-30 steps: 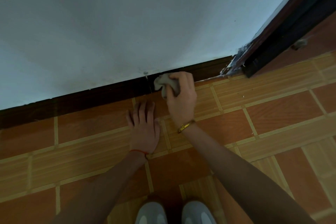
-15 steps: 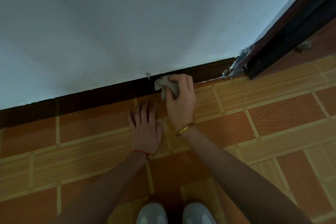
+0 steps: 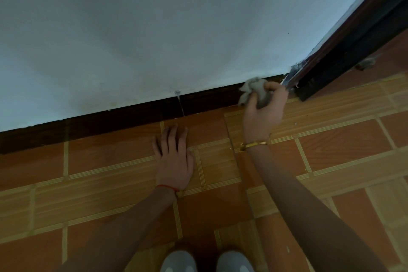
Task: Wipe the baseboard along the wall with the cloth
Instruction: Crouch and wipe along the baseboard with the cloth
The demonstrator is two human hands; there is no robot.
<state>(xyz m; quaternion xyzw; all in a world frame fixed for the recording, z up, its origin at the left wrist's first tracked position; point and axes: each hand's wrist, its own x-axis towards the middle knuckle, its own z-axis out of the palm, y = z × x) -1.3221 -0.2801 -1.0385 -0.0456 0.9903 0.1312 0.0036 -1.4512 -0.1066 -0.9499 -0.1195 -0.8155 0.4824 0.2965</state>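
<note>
Right hand (image 3: 262, 115) fingers clamp cloth (image 3: 254, 90) against baseboard (image 3: 132, 119) running left-right; left hand (image 3: 174, 161) flat

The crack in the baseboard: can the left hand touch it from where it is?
Probably yes. The left hand lies flat on the floor tiles, just below the crack in the baseboard, and nothing lies between them.
</note>
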